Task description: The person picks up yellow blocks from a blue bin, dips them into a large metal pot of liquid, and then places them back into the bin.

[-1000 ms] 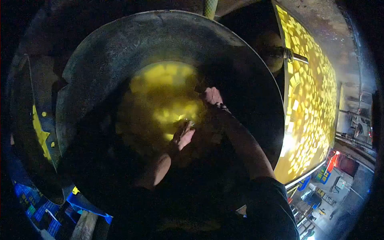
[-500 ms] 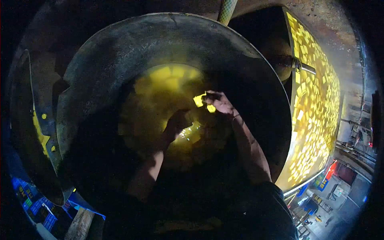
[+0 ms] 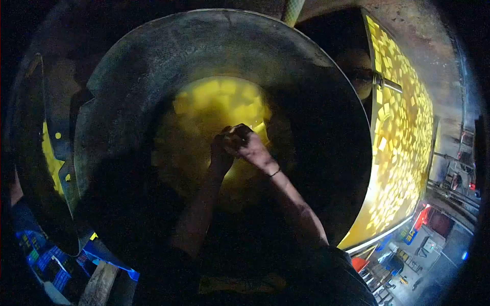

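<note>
Over the metal basin (image 3: 204,48), we have joined left hand (image 3: 220,146) and right hand (image 3: 252,148), seemingly working together; their grip we cannot tell.

A thin, dark band (image 3: 275,173) circles the right wrist (image 3: 271,168), close above the bare right hand (image 3: 244,140). The right sleeve (image 3: 352,270) is dark and loose, ending near the elbow and leaving the forearm (image 3: 301,206) bare. The left hand (image 3: 220,150) is also bare; deep shadow hides the cloth's weave and any markings

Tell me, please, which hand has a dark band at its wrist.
The right hand wears the thin dark band; none shows on the left hand.
</note>
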Demonstrator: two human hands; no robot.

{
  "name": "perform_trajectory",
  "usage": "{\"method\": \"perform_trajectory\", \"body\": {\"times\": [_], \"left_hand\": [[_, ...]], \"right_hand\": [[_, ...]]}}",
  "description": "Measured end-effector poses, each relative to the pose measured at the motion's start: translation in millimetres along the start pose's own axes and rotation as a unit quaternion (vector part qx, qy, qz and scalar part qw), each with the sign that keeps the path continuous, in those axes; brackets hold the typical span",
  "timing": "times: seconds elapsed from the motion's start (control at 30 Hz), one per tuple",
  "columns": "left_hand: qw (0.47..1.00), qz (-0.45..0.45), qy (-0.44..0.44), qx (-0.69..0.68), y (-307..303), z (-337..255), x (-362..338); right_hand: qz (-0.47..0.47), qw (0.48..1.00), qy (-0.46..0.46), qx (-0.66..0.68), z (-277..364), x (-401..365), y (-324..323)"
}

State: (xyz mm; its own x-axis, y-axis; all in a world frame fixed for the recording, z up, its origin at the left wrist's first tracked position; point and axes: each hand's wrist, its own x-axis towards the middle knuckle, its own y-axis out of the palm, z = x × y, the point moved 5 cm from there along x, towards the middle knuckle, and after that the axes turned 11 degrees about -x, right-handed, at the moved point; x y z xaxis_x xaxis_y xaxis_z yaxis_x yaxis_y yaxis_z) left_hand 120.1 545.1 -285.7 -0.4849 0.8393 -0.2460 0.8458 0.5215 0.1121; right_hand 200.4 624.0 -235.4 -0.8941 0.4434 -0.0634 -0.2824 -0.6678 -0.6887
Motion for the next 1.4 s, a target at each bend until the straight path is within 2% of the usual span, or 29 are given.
{"method": "perform_trajectory", "body": {"times": [0.03, 0.07, 0.1, 0.13, 0.17, 0.2, 0.23, 0.27, 0.3, 0.33, 0.37, 0.4, 0.43, 0.5, 0.53, 0.57, 0.6, 0.73, 0.8, 0.87, 0.93, 0.97, 1.03, 1.07, 1.13, 1.17, 1.3, 1.37, 1.4], "left_hand": [[1.000, 0.004, 0.000, -0.002, 7.1, -5.8, -3.2], [0.914, -0.002, -0.102, -0.393, 18.2, 0.2, -7.9], [0.672, -0.008, -0.188, -0.716, 30.3, 8.2, -13.4], [0.673, -0.006, -0.188, -0.716, 30.8, 18.2, -14.0], [0.888, -0.053, -0.088, -0.449, 17.1, 45.0, -11.9], [0.987, -0.094, 0.022, -0.125, 8.9, 36.8, -14.1], [0.987, -0.095, 0.021, -0.126, 4.8, 39.2, -18.3], [0.877, -0.098, -0.082, -0.463, 3.5, 26.0, -21.9], [0.648, -0.090, -0.175, -0.736, 11.2, 12.7, -26.3], [0.649, -0.090, -0.175, -0.735, 10.9, 3.2, -27.1], [0.881, -0.138, -0.044, -0.451, -5.8, -10.7, -24.6], [0.977, -0.164, 0.093, -0.097, -13.6, -33.6, -25.0], [0.977, -0.165, 0.095, -0.094, -17.6, -22.5, -19.0], [0.958, -0.168, 0.069, -0.223, -29.5, 16.4, 1.5], [0.958, -0.171, 0.069, -0.220, -36.1, -8.0, 1.2], [0.874, -0.139, -0.021, -0.464, -37.4, -21.6, -1.5], [0.723, -0.094, -0.108, -0.676, -28.7, -33.4, -1.2], [0.739, -0.126, -0.103, -0.653, -45.6, -26.0, 6.7], [0.785, -0.148, -0.104, -0.592, -47.2, -45.8, 9.8], [0.777, -0.146, -0.110, -0.603, -46.7, -72.1, 14.3], [0.771, -0.156, -0.136, -0.602, -46.2, -93.4, 16.8], [0.772, -0.158, -0.129, -0.602, -44.4, -102.5, 17.6], [0.920, -0.119, 0.031, -0.372, -51.9, -140.7, 19.8], [0.774, -0.087, -0.095, -0.620, -51.0, -153.2, 19.8], [0.801, -0.041, -0.070, -0.593, -60.5, -193.3, 14.3], [0.817, -0.017, -0.047, -0.575, -67.7, -215.1, 9.5], [0.831, 0.024, 0.049, -0.553, -106.9, -297.1, -40.8], [0.785, -0.014, 0.086, -0.614, -129.3, -325.5, -86.9], [0.780, 0.018, 0.132, -0.612, -144.0, -331.2, -110.5]], "right_hand": [[-0.002, 1.000, 0.003, -0.003, 5.8, -1.6, 6.4], [-0.050, 0.994, 0.078, -0.064, 12.0, 1.0, 10.2], [-0.097, 0.976, 0.150, -0.123, 12.8, -1.1, 13.1], [-0.097, 0.970, 0.075, -0.208, 18.6, -4.5, 21.9], [-0.097, 0.970, 0.075, -0.209, 8.6, -5.3, 22.7], [0.010, 0.991, 0.113, -0.067, -14.3, -9.4, 30.8], [0.117, 0.979, 0.146, 0.077, -35.1, -16.1, 36.6], [0.146, 0.987, 0.042, 0.052, -72.3, -30.2, 49.6], [0.144, 0.952, 0.245, -0.114, -37.9, -7.4, -7.8], [-0.006, 0.944, 0.263, -0.198, -53.7, -15.5, -16.3], [-0.156, 0.908, 0.272, -0.276, -92.9, -36.5, -9.4], [-0.326, 0.815, 0.085, -0.471, -175.0, -56.7, 47.9], [-0.158, 0.883, 0.196, -0.396, -171.6, -52.9, 43.7], [-0.042, 0.909, 0.251, -0.329, -163.7, -49.3, 39.9], [-0.009, 0.913, 0.257, -0.315, -162.8, -48.5, 33.2], [0.015, 0.916, 0.257, -0.309, -161.4, -47.7, 26.3], [0.037, 0.918, 0.254, -0.301, -162.3, -50.6, 15.6], [0.097, 0.916, 0.253, -0.298, -172.5, -63.6, 4.0], [0.117, 0.912, 0.247, -0.305, -174.2, -64.4, 19.5], [0.127, 0.919, 0.229, -0.294, -168.3, -57.1, 52.0], [0.100, 0.936, 0.211, -0.263, -186.7, -52.6, 119.2], [0.096, 0.936, 0.193, -0.279, -133.0, -45.3, 103.3], [0.086, 0.933, 0.156, -0.312, -8.2, -26.6, 61.4], [0.086, 0.935, 0.145, -0.312, -8.4, -28.2, 73.9], [-0.010, 0.936, 0.160, -0.314, -28.7, -28.1, 102.2], [-0.006, 0.935, 0.166, -0.314, -33.3, -25.6, 106.7], [0.161, 0.931, 0.114, -0.306, -55.2, -11.8, 100.5], [0.239, 0.923, 0.071, -0.292, -61.9, 0.9, 91.7], [0.257, 0.943, 0.048, -0.207, -64.6, -0.1, 89.0]]}}
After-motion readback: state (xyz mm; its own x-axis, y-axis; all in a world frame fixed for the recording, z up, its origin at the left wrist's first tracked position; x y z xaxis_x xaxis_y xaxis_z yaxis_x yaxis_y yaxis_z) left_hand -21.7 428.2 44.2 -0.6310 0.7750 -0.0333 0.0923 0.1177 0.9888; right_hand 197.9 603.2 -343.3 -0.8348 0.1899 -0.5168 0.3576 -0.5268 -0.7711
